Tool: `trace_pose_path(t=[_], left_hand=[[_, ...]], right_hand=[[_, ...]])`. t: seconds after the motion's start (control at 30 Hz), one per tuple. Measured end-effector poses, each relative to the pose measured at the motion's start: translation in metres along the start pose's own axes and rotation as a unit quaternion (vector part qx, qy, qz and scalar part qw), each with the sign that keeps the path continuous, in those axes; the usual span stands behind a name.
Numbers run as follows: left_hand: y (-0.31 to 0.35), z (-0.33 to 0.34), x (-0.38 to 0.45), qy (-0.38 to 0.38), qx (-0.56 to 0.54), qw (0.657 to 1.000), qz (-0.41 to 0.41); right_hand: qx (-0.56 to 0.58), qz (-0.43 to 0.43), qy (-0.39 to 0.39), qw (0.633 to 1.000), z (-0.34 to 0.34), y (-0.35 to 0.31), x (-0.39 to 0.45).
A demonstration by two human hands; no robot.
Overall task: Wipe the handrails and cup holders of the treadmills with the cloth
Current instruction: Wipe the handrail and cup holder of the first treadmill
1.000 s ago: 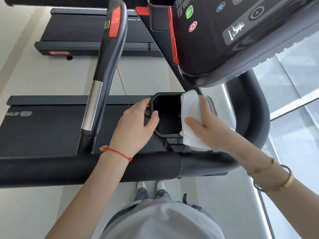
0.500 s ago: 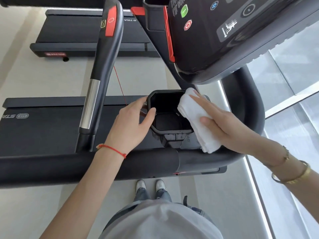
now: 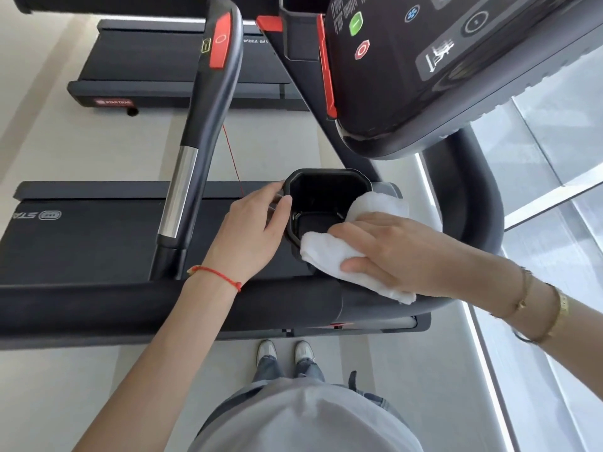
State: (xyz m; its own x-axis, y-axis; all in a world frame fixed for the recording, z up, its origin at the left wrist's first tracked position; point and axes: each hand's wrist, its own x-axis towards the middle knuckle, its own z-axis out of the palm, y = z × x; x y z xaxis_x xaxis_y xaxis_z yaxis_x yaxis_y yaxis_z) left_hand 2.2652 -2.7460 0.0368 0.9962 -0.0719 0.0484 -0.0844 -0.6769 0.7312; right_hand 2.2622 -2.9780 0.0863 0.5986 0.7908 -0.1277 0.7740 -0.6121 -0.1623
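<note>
A black cup holder (image 3: 326, 181) sits below the treadmill console. My left hand (image 3: 253, 230) grips its left rim, thumb on the edge and fingers outside. A folded white cloth (image 3: 329, 252) lies over the holder's near and right rim. My right hand (image 3: 388, 252) presses flat on the cloth with straight fingers pointing left. The padded black front handrail (image 3: 130, 305) runs across below both hands. An upright handrail (image 3: 208, 125) with a silver sensor strip and a red patch rises to the left.
The console (image 3: 440, 66) with green and red buttons overhangs at upper right. A red safety cord (image 3: 231, 158) hangs near the holder. The treadmill belt (image 3: 91, 236) lies behind the rail, a second treadmill (image 3: 146, 66) beyond. A window (image 3: 554, 190) is on the right.
My right hand has slid the cloth from the holder's right side round to its near rim, fingers now pointing left. My left hand stays on the left rim.
</note>
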Motion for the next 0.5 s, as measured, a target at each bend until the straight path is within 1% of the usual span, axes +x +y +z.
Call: trace_pose_path(t=[0.1,0.17,0.23,0.27,0.3,0.33,0.4,0.5], left_hand=[[0.0,-0.001,-0.001,-0.002,-0.003,1.0,0.001],[0.001,-0.001,-0.001,-0.001,-0.008,1.0,0.0],[0.002,0.0,-0.001,-0.001,-0.012,1.0,-0.002],[0.003,0.0,-0.001,0.0,-0.014,1.0,-0.002],[0.003,0.0,-0.001,0.0,-0.015,1.0,-0.003],[0.003,0.0,-0.001,0.0,-0.017,1.0,-0.003],[0.003,0.0,-0.002,0.0,-0.017,1.0,-0.004],[0.004,-0.001,-0.002,-0.001,-0.011,1.0,-0.002]], right_hand=[[-0.017,-0.008,-0.031,0.999,-0.004,0.004,0.0],[-0.017,0.01,-0.028,0.999,-0.002,-0.002,0.011],[0.013,0.046,-0.043,0.998,0.0,-0.009,0.028],[0.042,0.062,-0.064,0.995,0.0,-0.013,0.037],[0.069,0.07,-0.083,0.992,0.0,-0.016,0.045],[0.077,0.059,-0.091,0.991,0.0,-0.017,0.051],[0.055,0.03,-0.074,0.995,0.001,-0.017,0.051],[0.004,0.022,-0.025,0.999,0.003,-0.011,0.033]])
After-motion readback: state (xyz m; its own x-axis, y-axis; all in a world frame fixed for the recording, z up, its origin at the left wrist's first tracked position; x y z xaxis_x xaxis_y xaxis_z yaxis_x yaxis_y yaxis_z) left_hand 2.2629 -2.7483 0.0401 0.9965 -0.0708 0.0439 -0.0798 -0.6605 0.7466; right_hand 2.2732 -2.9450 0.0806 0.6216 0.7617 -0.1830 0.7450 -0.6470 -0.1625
